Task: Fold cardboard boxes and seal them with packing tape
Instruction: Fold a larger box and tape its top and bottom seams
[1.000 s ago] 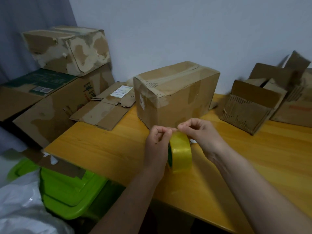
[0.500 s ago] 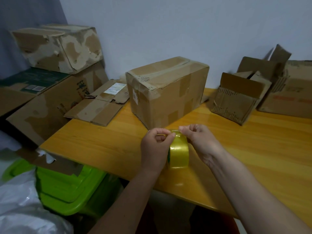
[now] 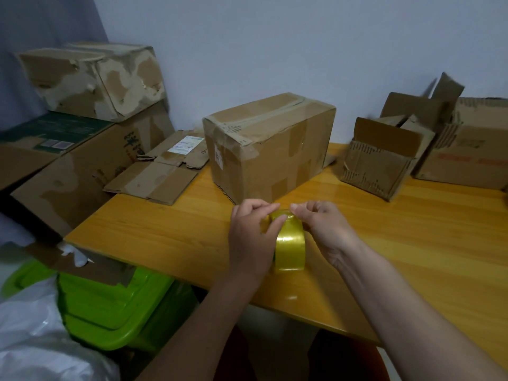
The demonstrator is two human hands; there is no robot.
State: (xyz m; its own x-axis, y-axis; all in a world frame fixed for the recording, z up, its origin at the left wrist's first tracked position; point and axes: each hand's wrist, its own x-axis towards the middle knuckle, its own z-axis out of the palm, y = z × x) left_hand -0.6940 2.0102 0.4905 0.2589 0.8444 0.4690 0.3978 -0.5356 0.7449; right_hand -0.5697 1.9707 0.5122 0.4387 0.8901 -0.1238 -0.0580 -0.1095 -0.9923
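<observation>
A yellow roll of packing tape (image 3: 290,247) stands on edge over the wooden table (image 3: 165,232), close to its front edge. My left hand (image 3: 251,237) grips the roll from the left, thumb and fingers curled over its top. My right hand (image 3: 321,226) pinches the top of the roll with its fingertips from the right. Just behind the hands stands a closed cardboard box (image 3: 270,144) with old tape along its top seam.
A flattened box (image 3: 162,171) lies at the table's left end. Open, torn boxes (image 3: 384,158) stand at the back right. Stacked boxes (image 3: 90,78) rise at the left beyond the table. A green plastic bin (image 3: 110,309) and a white bag (image 3: 41,345) sit below the table edge.
Both hands stay on the tape roll; the fingertips have shifted a little on its top. The camera has tilted slightly, so everything sits a bit differently in view.
</observation>
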